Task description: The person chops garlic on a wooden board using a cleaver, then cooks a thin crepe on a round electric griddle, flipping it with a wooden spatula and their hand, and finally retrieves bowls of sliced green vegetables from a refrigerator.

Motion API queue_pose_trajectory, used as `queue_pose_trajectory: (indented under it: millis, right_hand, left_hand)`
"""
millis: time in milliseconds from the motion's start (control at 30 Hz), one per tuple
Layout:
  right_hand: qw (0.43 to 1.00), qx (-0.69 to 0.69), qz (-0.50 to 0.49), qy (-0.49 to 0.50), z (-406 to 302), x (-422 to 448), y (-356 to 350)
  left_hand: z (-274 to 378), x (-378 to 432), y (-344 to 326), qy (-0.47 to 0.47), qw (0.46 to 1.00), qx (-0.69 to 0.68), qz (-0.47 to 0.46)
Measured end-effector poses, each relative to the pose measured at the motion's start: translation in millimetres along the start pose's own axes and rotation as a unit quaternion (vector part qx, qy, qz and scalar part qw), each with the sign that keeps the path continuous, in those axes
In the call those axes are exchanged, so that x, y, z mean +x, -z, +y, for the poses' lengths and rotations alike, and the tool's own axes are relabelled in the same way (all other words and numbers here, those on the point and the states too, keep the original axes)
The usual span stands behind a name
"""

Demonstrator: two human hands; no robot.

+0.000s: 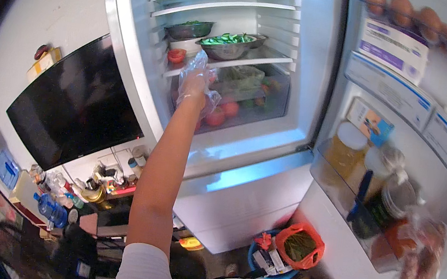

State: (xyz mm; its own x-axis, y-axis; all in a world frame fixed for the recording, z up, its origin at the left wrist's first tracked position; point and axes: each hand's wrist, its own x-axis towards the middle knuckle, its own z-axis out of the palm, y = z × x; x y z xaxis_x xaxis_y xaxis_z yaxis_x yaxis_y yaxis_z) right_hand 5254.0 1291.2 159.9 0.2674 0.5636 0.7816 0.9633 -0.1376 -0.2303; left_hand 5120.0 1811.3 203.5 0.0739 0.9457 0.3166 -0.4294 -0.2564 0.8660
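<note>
My left hand [195, 80], in a clear plastic glove, reaches into the open refrigerator at the front edge of the lower glass shelf [254, 63]. Close by sit a cut tomato [176, 55] and a metal bowl [226, 52] of chopped green vegetables. Another bowl [189, 31] with greens is behind them. Below my hand, a translucent crisper drawer [270, 107] holds tomatoes [223, 112] and bagged greens. My right hand [422, 250], also gloved, is beside the lower bin of the refrigerator door [345, 244]. Glove glare hides the fingers of both hands.
Jars [347, 149], a blue-handled utensil [362, 191] and boxes stand in the door shelves, with eggs [413, 16] above. On the floor, a blue basin [253, 253] holds a red plastic bag [300, 245]. A television [80, 103] hangs left, above a cluttered counter.
</note>
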Motion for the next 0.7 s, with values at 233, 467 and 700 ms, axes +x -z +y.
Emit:
queue_pose_trajectory:
  millis: [233, 467, 700]
  right_hand:
    - [0.923, 0.352, -0.127, -0.093, -65.4, 159.9, -168.6]
    - [0.8, 0.538, -0.161, -0.209, -50.9, 287.6, -311.0]
    - [0.723, 0.616, -0.165, -0.265, -67.2, 353.0, -377.3]
  left_hand:
    - [24.3, 109.8, -14.0, -0.022, 0.98, -0.166, 0.111]
    - [2.4, 190.8, -20.0, -0.05, 0.973, -0.192, 0.117]
    - [-6.6, 240.1, 46.0, -0.27, 0.895, 0.298, 0.192]
